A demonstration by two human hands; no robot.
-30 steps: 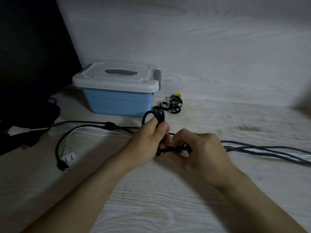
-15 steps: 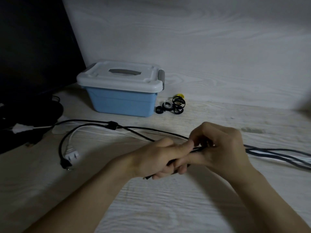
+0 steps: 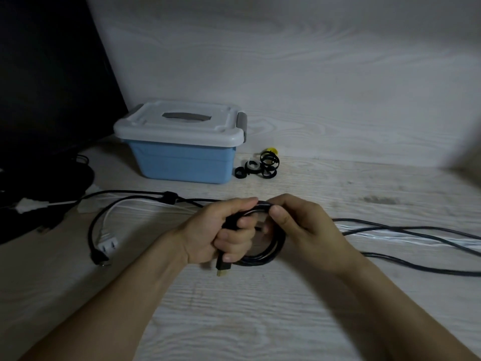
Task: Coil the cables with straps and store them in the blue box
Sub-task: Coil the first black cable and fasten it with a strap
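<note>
My left hand (image 3: 223, 230) grips a small coil of black cable (image 3: 268, 256) at its left side, and the cable's plug (image 3: 222, 269) sticks out below my fingers. My right hand (image 3: 299, 225) pinches the top of the same coil between thumb and fingers. The free end of this cable runs off to the right across the desk. The blue box (image 3: 182, 162) with a closed grey lid (image 3: 179, 126) stands behind my hands. A small pile of black, white and yellow straps (image 3: 263, 165) lies just right of the box.
More black and white cables (image 3: 416, 235) trail across the pale wooden desk to the right. On the left a black cable (image 3: 91, 230) and a white plug (image 3: 109, 246) lie loose. A dark monitor (image 3: 46, 74) stands at the far left.
Both hands have wound the black cable into a visible loop; earlier they were clasped close together over it. The plug now hangs below my left hand.
</note>
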